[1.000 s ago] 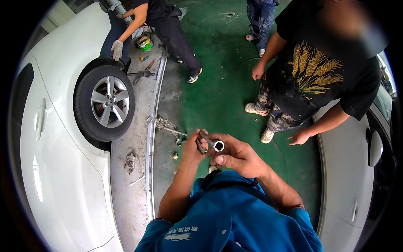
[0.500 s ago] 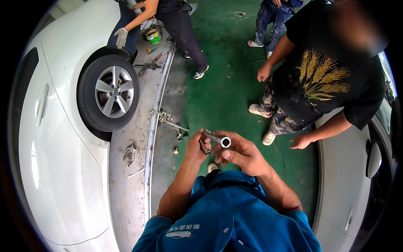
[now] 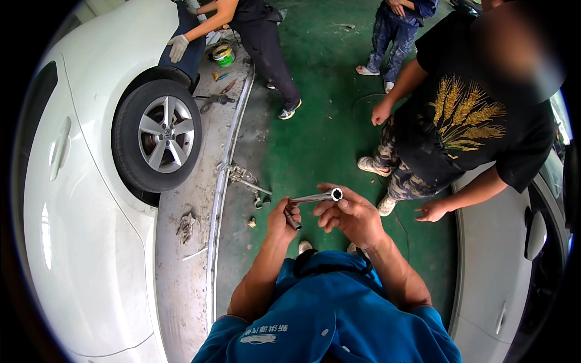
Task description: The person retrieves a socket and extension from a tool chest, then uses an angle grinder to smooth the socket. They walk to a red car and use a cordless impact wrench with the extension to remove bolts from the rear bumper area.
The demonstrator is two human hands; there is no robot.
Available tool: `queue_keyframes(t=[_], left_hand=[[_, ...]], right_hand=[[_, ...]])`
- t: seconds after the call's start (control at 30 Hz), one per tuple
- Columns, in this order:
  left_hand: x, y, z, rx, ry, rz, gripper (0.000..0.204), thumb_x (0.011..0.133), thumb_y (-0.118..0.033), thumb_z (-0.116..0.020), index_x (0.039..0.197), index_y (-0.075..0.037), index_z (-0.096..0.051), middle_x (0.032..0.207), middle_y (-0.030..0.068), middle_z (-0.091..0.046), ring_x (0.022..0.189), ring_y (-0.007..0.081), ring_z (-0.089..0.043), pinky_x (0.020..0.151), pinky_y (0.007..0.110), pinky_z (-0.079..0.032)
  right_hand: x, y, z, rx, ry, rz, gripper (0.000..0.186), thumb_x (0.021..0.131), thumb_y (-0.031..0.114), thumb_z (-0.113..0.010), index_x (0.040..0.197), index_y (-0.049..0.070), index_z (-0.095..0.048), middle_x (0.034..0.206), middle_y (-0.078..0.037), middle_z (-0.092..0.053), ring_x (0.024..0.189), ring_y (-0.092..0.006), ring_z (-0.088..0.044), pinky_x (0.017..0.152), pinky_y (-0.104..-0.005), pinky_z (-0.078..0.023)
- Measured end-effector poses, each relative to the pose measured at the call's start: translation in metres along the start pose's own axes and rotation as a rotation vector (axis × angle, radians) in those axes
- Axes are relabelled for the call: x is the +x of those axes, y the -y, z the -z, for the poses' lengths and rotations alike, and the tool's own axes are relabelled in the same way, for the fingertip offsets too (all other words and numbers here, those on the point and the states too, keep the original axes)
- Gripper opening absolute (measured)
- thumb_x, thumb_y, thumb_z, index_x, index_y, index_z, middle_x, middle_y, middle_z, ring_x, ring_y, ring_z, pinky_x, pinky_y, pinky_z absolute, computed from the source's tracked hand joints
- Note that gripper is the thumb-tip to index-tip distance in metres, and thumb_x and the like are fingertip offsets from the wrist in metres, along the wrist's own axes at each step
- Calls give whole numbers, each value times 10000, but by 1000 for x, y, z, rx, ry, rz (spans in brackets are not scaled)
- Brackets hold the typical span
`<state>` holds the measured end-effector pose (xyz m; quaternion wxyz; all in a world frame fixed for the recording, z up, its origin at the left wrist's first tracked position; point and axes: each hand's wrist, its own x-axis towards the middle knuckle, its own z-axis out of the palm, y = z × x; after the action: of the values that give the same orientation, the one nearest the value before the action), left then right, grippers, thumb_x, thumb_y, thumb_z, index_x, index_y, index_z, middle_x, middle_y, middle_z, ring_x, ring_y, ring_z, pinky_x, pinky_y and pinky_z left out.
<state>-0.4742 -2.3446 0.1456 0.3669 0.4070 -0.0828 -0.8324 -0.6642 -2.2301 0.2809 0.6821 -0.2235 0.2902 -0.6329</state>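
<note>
My left hand (image 3: 282, 222) is closed round a shiny metal socket wrench (image 3: 311, 198). Its shaft runs to the right and ends in a hollow socket; another dark tube end (image 3: 295, 225) sticks out below the same fist. Whether both ends belong to one bent tool is hidden by the fingers. My right hand (image 3: 362, 225) holds the socket end, thumb in front and index finger behind, with its other fingers loosely curled beneath. Both hands are in front of my blue shirt (image 3: 339, 296).
To the left stands a white car with its wheel (image 3: 158, 136) by a worn platform (image 3: 187, 272). Metal tools (image 3: 245, 178) lie at the platform's edge. A gloved person works by the fender. Another person (image 3: 466, 115) stands at right, beside a second car (image 3: 490, 266).
The socket end has swung slightly right and up, so the shaft shows more from the side. My right hand has shifted right, its thumb now at the socket.
</note>
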Motion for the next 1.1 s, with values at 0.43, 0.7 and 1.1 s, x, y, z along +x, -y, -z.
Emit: queue_keyframes(t=[0.43, 0.7, 1.1], left_hand=[[-22, -121, -58, 336, 188, -423, 272, 989, -224, -577, 1186, -35, -579, 945, 112, -678, 614, 103, -548, 492, 241, -439], [80, -159, -48, -340, 155, -44, 235, 1047, -225, -476, 1049, -15, -582, 893, 81, -620, 689, 159, -573, 599, 261, -529], [136, -164, -180, -179, 141, -237, 255, 1054, -300, -474, 1044, -68, -579, 774, -8, -458, 644, 119, -458, 545, 248, -420]], right_hand=[[14, -36, -35, -405, -234, -227, 535, 972, 144, -543, 1426, -98, -394, 840, -114, -628, 572, -110, -528, 476, -224, -392], [-1, -54, -30, -398, -334, 24, 439, 990, 152, -581, 1351, -87, -510, 685, 20, -495, 553, -48, -397, 493, -210, -296], [72, 15, 55, -395, -298, 5, 415, 971, 135, -633, 1333, -49, -548, 750, 11, -565, 593, -41, -437, 528, -194, -350]])
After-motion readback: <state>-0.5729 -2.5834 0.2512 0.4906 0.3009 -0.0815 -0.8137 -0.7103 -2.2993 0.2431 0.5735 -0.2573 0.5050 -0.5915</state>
